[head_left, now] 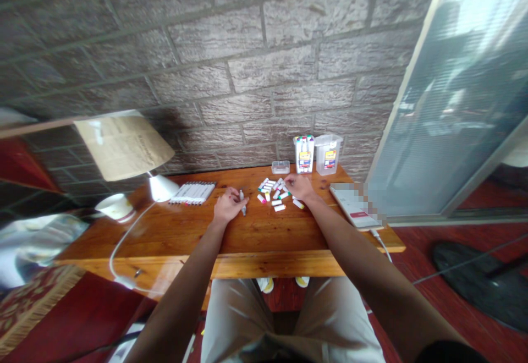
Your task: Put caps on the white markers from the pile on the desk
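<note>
My left hand (pixel 227 207) is closed round a slim grey marker (pixel 243 209), which stands near upright just above the wooden table. My right hand (pixel 301 187) reaches into a loose pile of short white caps (pixel 269 185) with coloured ends. Its fingertips are pinched together at the right edge of that pile, and whatever is between them is too small to tell. A few more caps lie nearer to me, among them one with an orange end (pixel 279 208) and one with a yellow end (pixel 298 204). Left of my left hand lies a neat row of white markers (pixel 193 193).
At the back of the table (pixel 264 236) stand a tub full of markers (pixel 304 155), a clear tub (pixel 328 155) and a small clear box (pixel 280 167). A lamp (pixel 163 187) and paper cup (pixel 115 208) are left; a white flat device with a cable (pixel 355 206) is right.
</note>
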Tool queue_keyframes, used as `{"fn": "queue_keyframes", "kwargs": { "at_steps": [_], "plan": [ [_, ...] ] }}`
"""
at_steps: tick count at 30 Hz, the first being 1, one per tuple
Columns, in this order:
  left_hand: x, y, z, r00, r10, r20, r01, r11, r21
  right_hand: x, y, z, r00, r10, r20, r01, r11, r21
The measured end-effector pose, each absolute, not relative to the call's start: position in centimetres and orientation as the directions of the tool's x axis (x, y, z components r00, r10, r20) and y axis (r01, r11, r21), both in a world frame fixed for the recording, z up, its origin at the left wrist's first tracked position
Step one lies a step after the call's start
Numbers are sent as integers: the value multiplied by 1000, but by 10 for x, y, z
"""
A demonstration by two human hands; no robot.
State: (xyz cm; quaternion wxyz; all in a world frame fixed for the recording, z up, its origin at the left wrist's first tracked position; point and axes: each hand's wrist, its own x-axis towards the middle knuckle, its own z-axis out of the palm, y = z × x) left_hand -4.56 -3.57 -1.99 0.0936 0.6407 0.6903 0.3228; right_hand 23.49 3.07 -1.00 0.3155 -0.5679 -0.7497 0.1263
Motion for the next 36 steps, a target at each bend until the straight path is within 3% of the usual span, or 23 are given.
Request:
{"fn": "queue_keyframes", "kwargs": {
  "at_steps": [9,14,24,30,36],
  "plan": [
    [-34,-39,-10,-186,949,256,919,76,388,235,30,-10,-150,930,336,766,324,-555],
    [-38,-40,-11,-122,961,247,915,12,404,236,30,-10,-143,933,329,778,312,-546],
    [-35,-43,-7,-130,975,180,925,54,376,235,28,-8,-147,935,322,780,310,-544],
    [-42,-40,-14,-67,968,241,878,-57,475,235,28,-7,-139,936,323,781,304,-546],
    [-41,-36,-17,9,957,290,581,-241,777,235,29,-8,-110,933,342,763,300,-572]
  ]
}}
